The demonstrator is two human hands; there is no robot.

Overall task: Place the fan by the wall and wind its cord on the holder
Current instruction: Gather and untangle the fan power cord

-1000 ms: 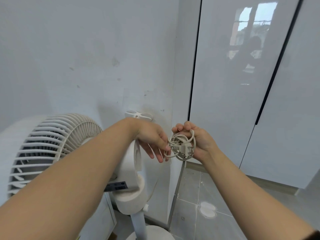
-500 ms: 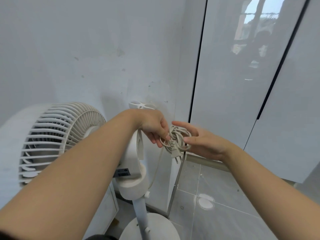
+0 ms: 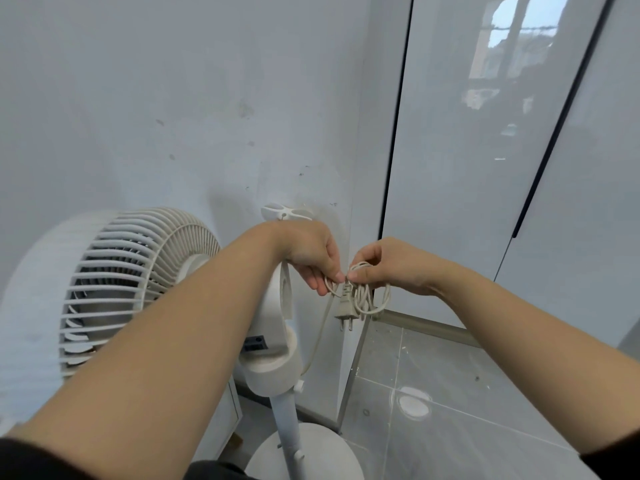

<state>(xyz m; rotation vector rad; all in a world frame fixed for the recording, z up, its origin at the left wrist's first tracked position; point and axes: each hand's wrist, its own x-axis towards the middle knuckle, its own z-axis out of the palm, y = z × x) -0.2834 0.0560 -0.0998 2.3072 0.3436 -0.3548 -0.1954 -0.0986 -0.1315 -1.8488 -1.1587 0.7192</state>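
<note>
The fan (image 3: 156, 292) stands at the lower left of the frame, close to the wall (image 3: 138, 98). It has a ribbed plastic grille (image 3: 104, 265), and its round base (image 3: 311, 452) is at the bottom centre. Mid-frame, my right hand (image 3: 391, 265) grips the top of the cord (image 3: 367, 296), a bunch of thin, springy off-white loops. My left hand (image 3: 311, 258) pinches a strand beside it, and the flat two-pin plug (image 3: 346, 308) dangles below. The holder (image 3: 284, 213), a small white winged piece on the wall, sits just above my left wrist. It is partly hidden, so I cannot tell how its arms open. I think the smooth loops could spring apart if either grip slackens. A tug on the strand running down towards the pole (image 3: 284, 420) might rock the fan.
</note>
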